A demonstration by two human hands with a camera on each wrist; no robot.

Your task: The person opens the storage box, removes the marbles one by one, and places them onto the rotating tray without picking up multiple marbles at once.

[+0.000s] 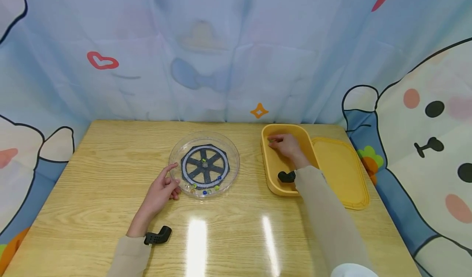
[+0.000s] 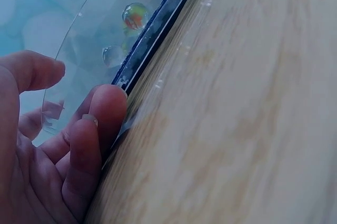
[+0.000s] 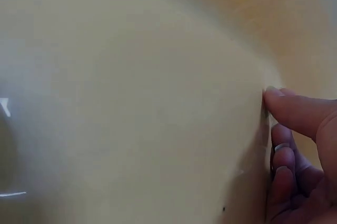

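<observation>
On the wooden table stands a round clear plastic dish with a dark six-spoked wheel shape in it. Several glass marbles, some blue and some green-yellow, sit mostly along its near side. My left hand holds the dish's left rim; in the left wrist view, bent fingers lie against the edge near the marbles. My right hand reaches into a yellow box, where its fingertips pinch a small greenish thing, apparently a marble. The right wrist view shows the thumb at the box wall, the marble hidden.
A flat yellow lid lies to the right of the box, against its side. Behind the table hangs a blue patterned curtain. Bare wood separates the dish from the box.
</observation>
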